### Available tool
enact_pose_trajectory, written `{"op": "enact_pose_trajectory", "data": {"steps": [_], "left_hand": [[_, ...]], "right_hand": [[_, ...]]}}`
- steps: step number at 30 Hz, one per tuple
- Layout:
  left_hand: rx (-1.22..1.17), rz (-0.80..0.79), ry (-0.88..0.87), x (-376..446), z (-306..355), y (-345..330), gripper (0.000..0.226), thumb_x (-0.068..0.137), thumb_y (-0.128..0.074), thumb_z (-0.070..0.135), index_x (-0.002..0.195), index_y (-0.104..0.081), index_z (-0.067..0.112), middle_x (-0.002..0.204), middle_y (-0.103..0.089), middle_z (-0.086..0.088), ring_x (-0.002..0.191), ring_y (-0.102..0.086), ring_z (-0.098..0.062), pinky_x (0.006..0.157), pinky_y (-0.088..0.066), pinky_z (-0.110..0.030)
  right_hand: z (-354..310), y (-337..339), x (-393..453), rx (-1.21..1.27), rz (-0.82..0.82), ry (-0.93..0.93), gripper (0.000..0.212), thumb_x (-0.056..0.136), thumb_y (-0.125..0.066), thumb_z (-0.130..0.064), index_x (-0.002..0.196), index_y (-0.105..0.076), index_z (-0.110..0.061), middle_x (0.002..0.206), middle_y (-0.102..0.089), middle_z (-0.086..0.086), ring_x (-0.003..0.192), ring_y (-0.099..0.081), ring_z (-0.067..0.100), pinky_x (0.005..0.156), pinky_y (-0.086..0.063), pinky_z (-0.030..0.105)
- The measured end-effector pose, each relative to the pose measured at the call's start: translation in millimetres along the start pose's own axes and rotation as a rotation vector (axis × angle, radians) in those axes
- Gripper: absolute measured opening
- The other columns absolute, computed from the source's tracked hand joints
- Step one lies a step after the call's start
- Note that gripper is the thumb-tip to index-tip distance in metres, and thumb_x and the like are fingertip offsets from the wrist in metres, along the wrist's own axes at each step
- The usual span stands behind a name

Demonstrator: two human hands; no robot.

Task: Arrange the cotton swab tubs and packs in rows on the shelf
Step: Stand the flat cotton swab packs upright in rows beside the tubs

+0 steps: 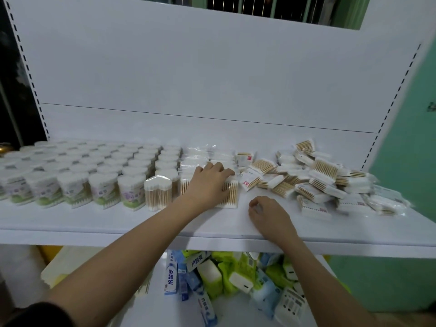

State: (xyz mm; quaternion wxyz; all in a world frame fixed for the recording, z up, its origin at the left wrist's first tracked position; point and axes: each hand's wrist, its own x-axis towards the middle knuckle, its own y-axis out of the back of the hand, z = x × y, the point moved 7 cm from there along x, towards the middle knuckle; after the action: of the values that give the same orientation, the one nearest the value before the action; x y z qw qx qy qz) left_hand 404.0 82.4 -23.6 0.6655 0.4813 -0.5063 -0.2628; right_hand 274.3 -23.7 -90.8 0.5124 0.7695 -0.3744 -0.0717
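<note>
Several heart-shaped cotton swab tubs (77, 171) stand in neat rows on the left half of the white shelf (165, 223). Flat clear packs of wooden swabs (230, 193) lie in a tidy stack beside them at the centre. My left hand (208, 182) rests flat on top of that stack, fingers spread over the front pack. A loose heap of swab packs (325, 182) covers the right part of the shelf. My right hand (266, 213) sits on the bare shelf just right of the stack, fingers curled, with nothing visible in it.
The shelf's white back panel (212, 79) rises behind everything. On the lower shelf lie toothpaste boxes (171, 274) and green and blue packs (238, 272) in a jumble. A green wall (405, 161) stands to the right.
</note>
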Motion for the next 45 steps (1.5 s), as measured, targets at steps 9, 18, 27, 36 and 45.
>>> {"op": "enact_pose_trajectory", "data": {"steps": [9, 18, 27, 36, 45], "left_hand": [[0.028, 0.005, -0.001, -4.9, 0.3, -2.4, 0.054, 0.087, -0.065, 0.031, 0.137, -0.046, 0.03, 0.131, -0.044, 0.001, 0.125, -0.038, -0.022, 0.097, -0.032, -0.037], [-0.063, 0.078, 0.011, 14.4, 18.6, 11.9, 0.051, 0.087, -0.055, 0.032, 0.136, -0.047, 0.021, 0.132, -0.046, -0.001, 0.124, -0.038, -0.025, 0.097, -0.037, -0.038], [-0.358, -0.038, 0.163, 90.3, 42.3, -3.1, 0.05, 0.084, -0.065, 0.015, 0.133, -0.053, 0.015, 0.125, -0.056, -0.009, 0.114, -0.054, -0.022, 0.091, -0.038, -0.023], [-0.176, -0.289, 0.311, 132.0, 57.4, -82.6, 0.037, 0.081, -0.069, 0.037, 0.107, -0.054, 0.016, 0.11, -0.064, -0.004, 0.099, -0.061, -0.024, 0.078, -0.046, -0.03], [-0.132, -0.229, 0.467, 137.8, 62.6, -61.1, 0.039, 0.077, -0.072, 0.025, 0.108, -0.052, 0.011, 0.112, -0.063, -0.01, 0.1, -0.06, -0.027, 0.077, -0.047, -0.031]], "right_hand": [[-3.9, 0.5, -4.2, -0.001, -0.003, 0.022, 0.02, 0.097, -0.049, -0.028, 0.11, -0.062, -0.02, 0.106, -0.06, -0.001, 0.1, -0.054, 0.018, 0.087, -0.047, 0.036], [-3.1, 14.2, 24.4, 0.143, -0.247, 0.088, 0.012, 0.094, -0.058, -0.028, 0.094, -0.067, -0.02, 0.101, -0.066, -0.005, 0.096, -0.059, 0.015, 0.087, -0.048, 0.032], [7.8, 94.4, 104.1, 0.105, -0.101, 0.127, 0.019, 0.094, -0.056, -0.027, 0.086, -0.068, -0.015, 0.079, -0.068, 0.002, 0.077, -0.064, 0.021, 0.066, -0.046, 0.029], [33.3, 108.8, 141.5, 0.122, -0.174, 0.243, 0.017, 0.095, -0.054, -0.029, 0.088, -0.068, -0.021, 0.076, -0.069, -0.002, 0.057, -0.062, 0.008, 0.051, -0.039, 0.02], [45.9, 118.4, 156.3, 0.112, -0.263, 0.348, 0.013, 0.095, -0.055, -0.029, 0.098, -0.066, -0.023, 0.097, -0.065, -0.004, 0.078, -0.061, 0.011, 0.067, -0.047, 0.026]]}}
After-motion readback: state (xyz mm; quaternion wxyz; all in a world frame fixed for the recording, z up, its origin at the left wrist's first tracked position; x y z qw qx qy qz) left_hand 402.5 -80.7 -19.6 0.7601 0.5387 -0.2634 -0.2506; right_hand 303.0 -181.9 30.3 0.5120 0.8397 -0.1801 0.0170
